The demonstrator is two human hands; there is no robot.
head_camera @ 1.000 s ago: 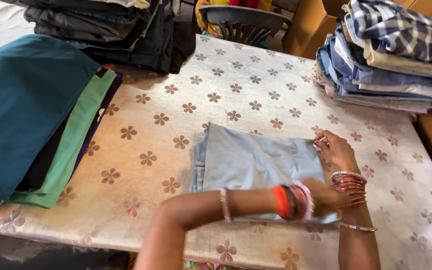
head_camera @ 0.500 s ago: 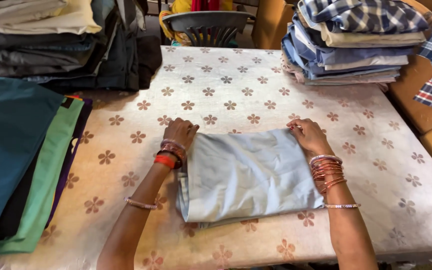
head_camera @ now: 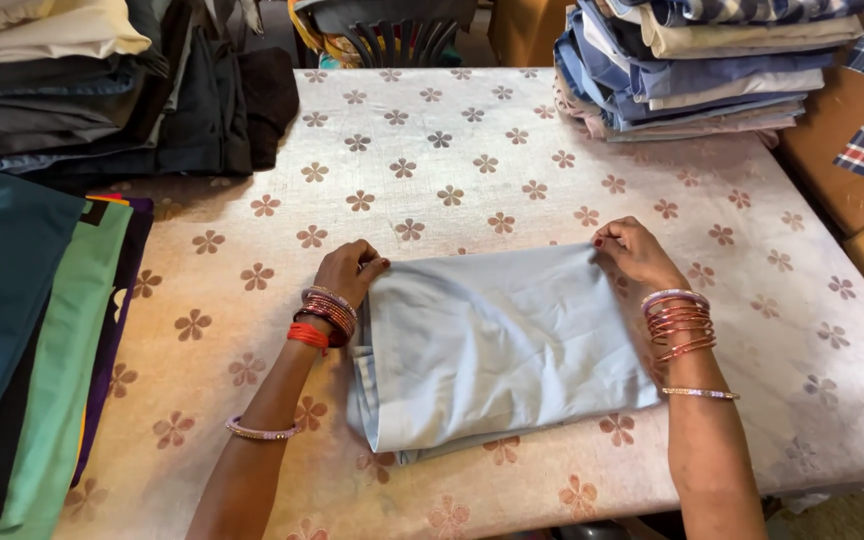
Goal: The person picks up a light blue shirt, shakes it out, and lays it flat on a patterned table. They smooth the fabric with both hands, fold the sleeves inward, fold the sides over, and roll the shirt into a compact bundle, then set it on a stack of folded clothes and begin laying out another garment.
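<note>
- The cloth [head_camera: 502, 350], pale grey-blue and folded into a flat rectangle, lies near the front edge of the table [head_camera: 452, 150], between the two hands; layered edges show along its left and near sides.
- The left hand [head_camera: 347, 272] is at the cloth's far left corner, fingers curled and pinching the fabric there, so that corner appears held square to the fold.
- The right hand [head_camera: 632, 250] is at the far right corner, fingertips pinching the edge, knuckles raised; the two grips keep the far edge stretched straight and the top layer smooth.
- Both forearms come in from the near edge, one on either side of the cloth, wrists bent slightly inward; each wrist carries bangles [head_camera: 680, 322].
- The table wears a cream cover with a brown flower print; the cloth sits on a bare part of it, well apart from the piles.
- At left, flat cloths [head_camera: 22, 330] in teal, green and purple overhang the table edge.
- At far left, a pile of dark garments [head_camera: 102, 110] is stacked; at far right, a pile of shirts [head_camera: 692, 70], striped and checked.
- A chair [head_camera: 402, 35] stands beyond the far edge.
</note>
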